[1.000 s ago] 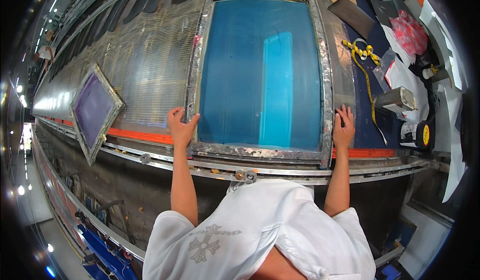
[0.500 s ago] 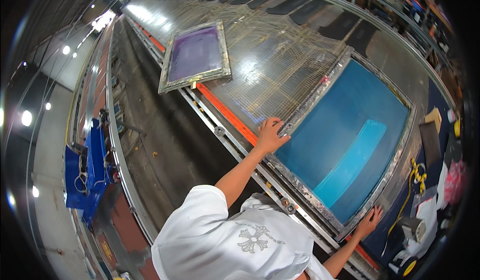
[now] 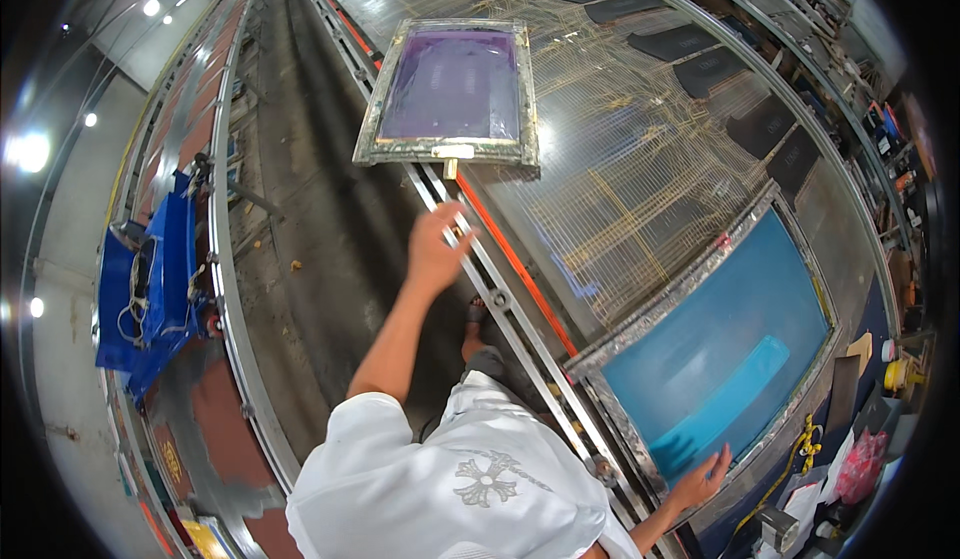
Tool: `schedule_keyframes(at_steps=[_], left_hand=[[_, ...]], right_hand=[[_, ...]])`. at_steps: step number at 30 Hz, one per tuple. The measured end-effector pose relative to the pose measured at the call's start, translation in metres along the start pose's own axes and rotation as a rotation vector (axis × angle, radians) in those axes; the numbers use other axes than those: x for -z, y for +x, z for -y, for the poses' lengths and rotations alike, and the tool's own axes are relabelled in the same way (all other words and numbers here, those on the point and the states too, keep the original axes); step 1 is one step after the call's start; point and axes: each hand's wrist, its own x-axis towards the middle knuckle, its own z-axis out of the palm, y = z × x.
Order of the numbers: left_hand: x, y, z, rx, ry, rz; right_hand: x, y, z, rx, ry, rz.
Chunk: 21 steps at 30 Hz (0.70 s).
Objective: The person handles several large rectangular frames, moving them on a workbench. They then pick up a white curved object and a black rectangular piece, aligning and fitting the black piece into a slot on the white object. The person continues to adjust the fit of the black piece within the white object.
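Observation:
A large printing screen (image 3: 700,349) with blue mesh and a worn grey frame lies on the long table at the right. A lighter turquoise band (image 3: 735,389) crosses its mesh. My right hand (image 3: 703,477), fingers stretched out, is over its near right corner; whether it touches the screen I cannot tell. My left hand (image 3: 437,249) hovers around the table's metal side rail with fingers apart and nothing visible in it. Just beyond it, a smaller screen with purple mesh (image 3: 455,84) rests on the table, its frame jutting past the rail.
An orange strip (image 3: 515,264) runs along the table edge beside the metal rail (image 3: 500,301). Several dark flat pieces (image 3: 760,119) lie along the far side. Yellow cord (image 3: 805,444) and a pink bundle (image 3: 862,464) sit at the right. Blue sheeting (image 3: 150,284) hangs on the table across the aisle.
My left hand has let go of the blue screen's corner and moved left toward the purple screen. The right hand's fingers have straightened over the blue screen's corner. The view has turned.

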Motion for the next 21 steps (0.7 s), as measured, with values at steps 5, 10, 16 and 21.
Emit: schedule_keyframes(at_steps=[5, 10, 16, 21], left_hand=[[0.081, 0.151, 0.136, 0.007, 0.447, -0.257], [0.084, 0.252, 0.242, 0.487, -0.124, 0.315], [0.067, 0.266, 0.298, 0.578, -0.363, 0.429], [0.075, 0.273, 0.302, 0.535, -0.429, 0.394]], right_hand=[[-0.126, -0.032, 0.156, 0.147, 0.202, 0.306], [-0.237, -0.101, 0.263, 0.327, 0.393, 0.664], [-0.254, -0.165, 0.321, 0.342, 0.267, 0.502], [-0.264, -0.18, 0.307, 0.184, 0.198, 0.445]])
